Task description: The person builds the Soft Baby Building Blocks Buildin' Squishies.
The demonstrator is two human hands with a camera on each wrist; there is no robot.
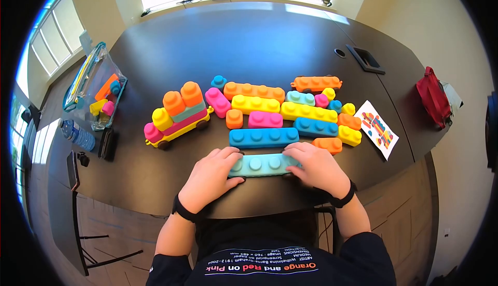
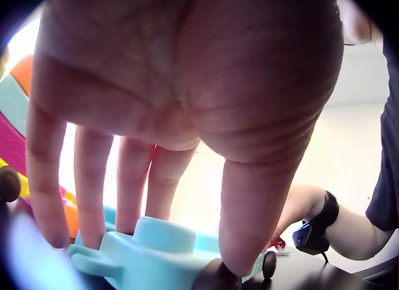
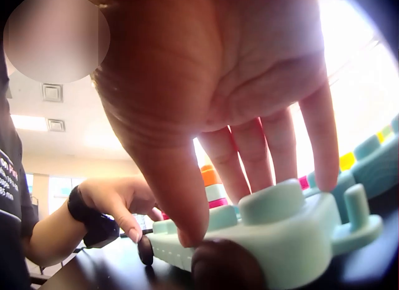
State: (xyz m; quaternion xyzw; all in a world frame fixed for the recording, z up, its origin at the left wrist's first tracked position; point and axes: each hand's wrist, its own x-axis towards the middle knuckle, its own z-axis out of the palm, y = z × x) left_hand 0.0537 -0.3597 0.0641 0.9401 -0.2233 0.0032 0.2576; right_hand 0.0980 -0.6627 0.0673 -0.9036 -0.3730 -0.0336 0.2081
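Observation:
A light-blue toy wagon base [image 1: 262, 165] with round studs and dark wheels lies near the table's front edge. At its left end my left hand [image 1: 210, 174] grips it, thumb on the near side by a wheel [image 2: 216, 276] and fingers on the far side. My right hand [image 1: 322, 165] holds the right end the same way, its thumb just above a wheel [image 3: 225, 265]. A hook [image 2: 93, 262] sticks out from the left end, and a peg [image 3: 356, 206] stands up at the right end. Right behind the wagon lies a long dark-blue block [image 1: 264, 137].
To the left stands a wheeled yellow-and-magenta wagon [image 1: 179, 124] stacked with blocks. Several loose blocks, among them a yellow one [image 1: 309, 112], and an orange wagon [image 1: 317, 84] lie beyond. A picture card [image 1: 377, 129] is right, a clear bag [image 1: 98, 86] and water bottle [image 1: 78, 134] left.

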